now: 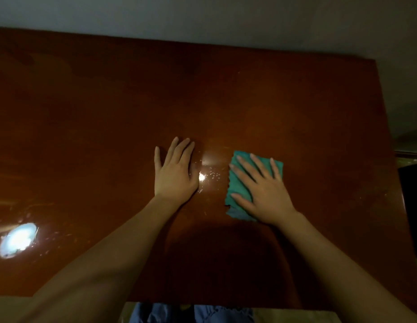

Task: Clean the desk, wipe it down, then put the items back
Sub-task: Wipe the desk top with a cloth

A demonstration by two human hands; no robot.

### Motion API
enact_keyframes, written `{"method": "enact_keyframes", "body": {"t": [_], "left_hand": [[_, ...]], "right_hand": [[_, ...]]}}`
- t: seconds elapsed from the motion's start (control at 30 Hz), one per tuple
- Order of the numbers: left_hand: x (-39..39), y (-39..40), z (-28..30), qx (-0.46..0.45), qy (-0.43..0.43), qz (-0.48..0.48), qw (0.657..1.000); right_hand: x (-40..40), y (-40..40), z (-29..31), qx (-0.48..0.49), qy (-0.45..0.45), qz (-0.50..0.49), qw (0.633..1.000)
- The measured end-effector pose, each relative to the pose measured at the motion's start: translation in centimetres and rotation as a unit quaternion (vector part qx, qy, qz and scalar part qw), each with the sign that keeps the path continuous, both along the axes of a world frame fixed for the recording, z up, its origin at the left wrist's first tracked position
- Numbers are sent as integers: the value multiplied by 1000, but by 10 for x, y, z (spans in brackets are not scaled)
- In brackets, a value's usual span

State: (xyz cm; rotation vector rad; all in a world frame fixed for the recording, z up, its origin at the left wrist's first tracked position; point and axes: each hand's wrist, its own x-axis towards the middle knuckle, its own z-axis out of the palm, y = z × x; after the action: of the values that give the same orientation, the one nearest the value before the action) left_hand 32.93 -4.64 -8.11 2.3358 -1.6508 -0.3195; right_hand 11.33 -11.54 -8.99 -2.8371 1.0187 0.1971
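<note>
No writing or label can be read anywhere. The surface [109,108] is a broad slab of glossy reddish-brown wood, smooth and shiny enough to mirror light. Near its front-left corner sits a bright oval glare [17,240], with faint streaks and specks around it. Toward the middle, the left hand [174,173] lies flat on the surface, palm down, fingers straight and close together, thumb apart to the left, holding nothing. Just right of it, a smaller glint [201,177] shows among pale, scattered droplets [213,174] on the wood. Right of those lies the cloth [236,185], teal, soft-looking, folded into a rough rectangle with a wavy left edge, resting on the surface nearer the right edge than the left. The right hand [263,190] presses flat on top of it, fingers straight and spread wide, covering most of the cloth. Beyond the right edge stands a dark object [412,206], too dim to identify. Below the front edge, blue fabric [202,314] shows.
</note>
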Motion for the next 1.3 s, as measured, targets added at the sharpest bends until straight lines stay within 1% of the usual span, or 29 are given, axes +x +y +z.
{"method": "enact_keyframes", "body": {"t": [0.07, 0.13, 0.27, 0.3, 0.33, 0.4, 0.47, 0.53, 0.6, 0.67, 0.7, 0.73, 0.77, 0.87, 0.93, 1.0, 1.07, 1.1, 1.17, 1.23, 1.3], "left_hand": [[3, -15, -1, -1, 7, 14, 1000], [5, -26, -2, -1, 8, 26, 1000], [5, -34, -2, -7, -1, 28, 1000], [6, -37, -2, -9, -3, 29, 1000], [6, -41, -2, -10, -2, 32, 999], [8, -52, -2, -12, 4, 43, 999], [11, -65, -2, -14, 7, 57, 998], [13, -74, -2, -11, 8, 65, 998], [15, -78, -2, -7, 3, 66, 998], [16, -78, -1, -6, -1, 65, 998], [16, -79, 0, -5, 0, 65, 998], [16, -80, 0, -4, 2, 64, 998], [16, -81, 0, -3, 4, 64, 998], [17, -88, 1, -5, 8, 70, 998], [18, -96, 2, -10, 10, 78, 997], [19, -107, 1, -14, 14, 87, 996], [21, -119, 0, -21, 22, 99, 995], [22, -124, 0, -23, 25, 104, 994], [24, -132, -1, -27, 25, 110, 993], [26, -134, -1, -27, 24, 111, 993], [26, -134, 0, -25, 24, 108, 994]], "right_hand": [[-3, -23, 2, 10, -15, -58, 998], [2, -51, 5, 11, -39, -140, 989], [37, -101, 7, 1, -40, -322, 946], [52, -110, 7, 5, -37, -346, 937], [67, -117, 6, 12, -34, -348, 937], [92, -123, 5, 21, -30, -288, 957], [103, -119, 4, 16, -25, -187, 982], [94, -110, 5, 12, -24, -79, 997], [71, -102, 5, 18, -20, 33, 999], [39, -102, 2, 16, -6, 108, 994], [24, -106, 1, 10, 1, 117, 993], [11, -110, 1, 8, 5, 103, 995], [0, -117, 2, 11, 5, 71, 997], [-11, -142, 7, 16, -13, -77, 997], [3, -163, 10, 11, -23, -176, 984], [30, -184, 9, 11, -26, -264, 964], [63, -201, 7, 17, -26, -300, 953], [78, -206, 5, 19, -25, -293, 955], [101, -210, 4, 18, -22, -242, 970], [109, -206, 5, 15, -19, -154, 988], [100, -196, 8, 7, -19, -41, 999]]}}
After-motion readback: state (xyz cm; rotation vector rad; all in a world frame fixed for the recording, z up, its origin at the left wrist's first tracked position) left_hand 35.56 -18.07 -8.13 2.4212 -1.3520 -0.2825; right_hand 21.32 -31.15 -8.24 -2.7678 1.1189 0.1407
